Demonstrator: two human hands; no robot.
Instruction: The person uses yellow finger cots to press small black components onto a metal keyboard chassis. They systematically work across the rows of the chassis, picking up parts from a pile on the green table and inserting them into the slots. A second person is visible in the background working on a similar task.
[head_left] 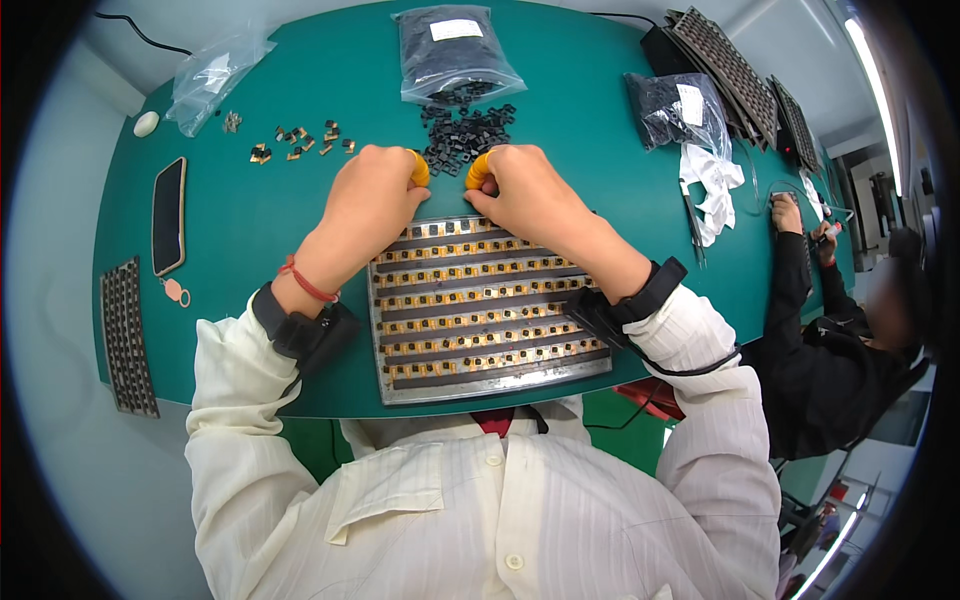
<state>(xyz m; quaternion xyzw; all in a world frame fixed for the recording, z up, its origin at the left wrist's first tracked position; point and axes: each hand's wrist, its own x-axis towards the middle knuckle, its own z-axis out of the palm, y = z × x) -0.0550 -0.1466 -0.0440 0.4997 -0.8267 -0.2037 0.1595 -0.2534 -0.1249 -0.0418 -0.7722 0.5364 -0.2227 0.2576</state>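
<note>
My left hand point(368, 198) and my right hand point(528, 196) are side by side over the far edge of a metal tray point(490, 383). Both have curled fingers with yellow finger covers, thumbs against the fingertips. Whatever is pinched in either hand is too small or hidden to make out. Just beyond the fingertips lies a loose pile of small black plastic pieces point(468, 135). Rows of small gold-coloured parts with black centres point(470, 300) fill the tray, between dark strips. My right forearm covers its far right corner.
Bags of black pieces point(450, 65) point(680, 110) stand at the back. Left are small gold-and-black parts point(290, 140), a phone point(169, 215) and a perforated strip point(128, 335). Stacked trays point(725, 70), white cloth point(712, 190) and tweezers point(692, 222) lie right, near a co-worker point(815, 350).
</note>
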